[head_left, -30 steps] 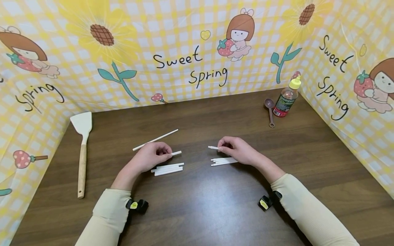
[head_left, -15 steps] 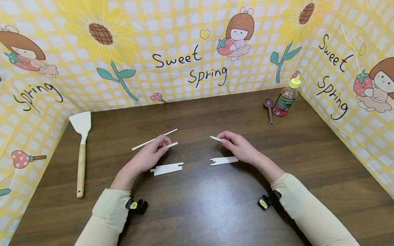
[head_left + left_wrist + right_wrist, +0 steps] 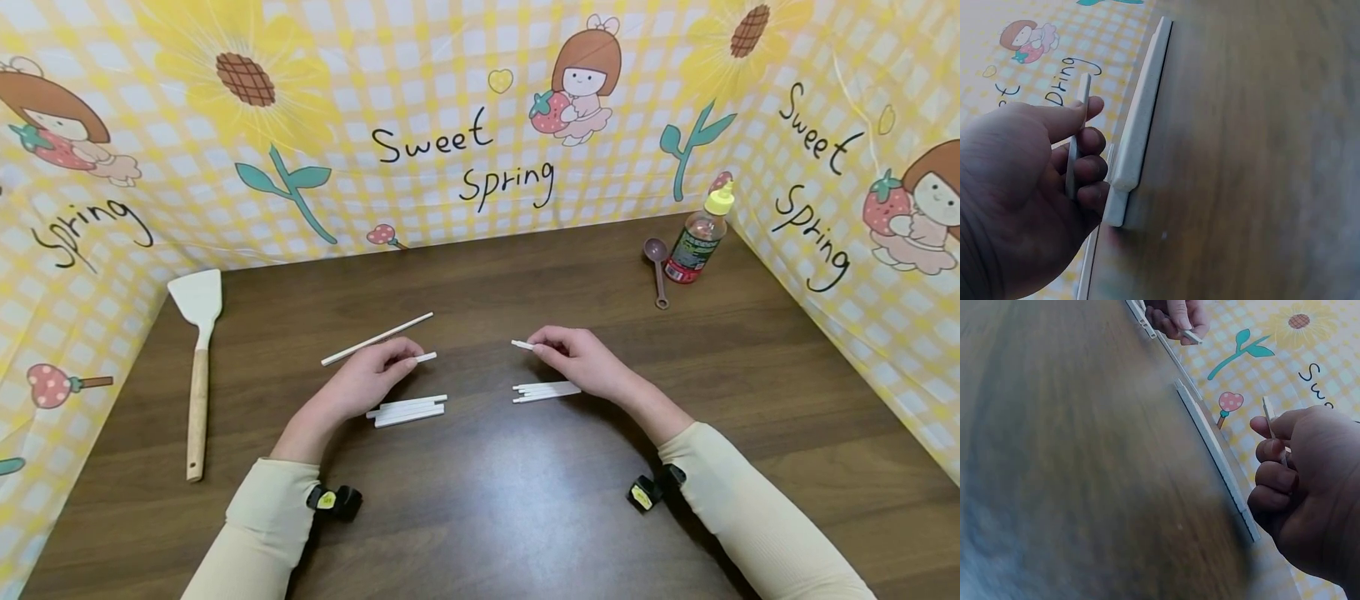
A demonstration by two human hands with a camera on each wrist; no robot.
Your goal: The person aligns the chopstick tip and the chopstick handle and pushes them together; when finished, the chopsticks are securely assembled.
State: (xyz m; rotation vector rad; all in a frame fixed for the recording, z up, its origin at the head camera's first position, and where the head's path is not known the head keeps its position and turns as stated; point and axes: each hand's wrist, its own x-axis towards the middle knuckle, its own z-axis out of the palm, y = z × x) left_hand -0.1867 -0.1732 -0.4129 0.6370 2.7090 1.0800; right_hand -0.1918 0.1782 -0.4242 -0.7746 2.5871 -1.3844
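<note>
My left hand [image 3: 371, 373] pinches a short white stick section [image 3: 427, 357] between thumb and fingers. Its tip points right, and the wrist view shows the section running down past the curled fingers. Opposite, my right hand [image 3: 581, 360] pinches another white stick section [image 3: 522, 344], whose narrower peg-like end points left. A gap separates the two sections. Below the left hand lies a bundle of several white sections [image 3: 408, 411]. A second bundle [image 3: 546, 392] with stepped, narrower ends lies just below the right hand. One longer white stick [image 3: 377, 339] rests behind the left hand.
A white spatula [image 3: 198, 333] with a wooden handle lies at the far left. At the back right a brown measuring spoon [image 3: 657, 267] lies beside a yellow-capped bottle [image 3: 697, 242]. Printed yellow checked cloth [image 3: 435, 200] borders the brown table [image 3: 480, 500] behind and at the sides.
Both hands rose away from the bundles with their stick sections, then dipped slightly. The left section shifted a little left overall. The bundles and the longer stick stayed put.
</note>
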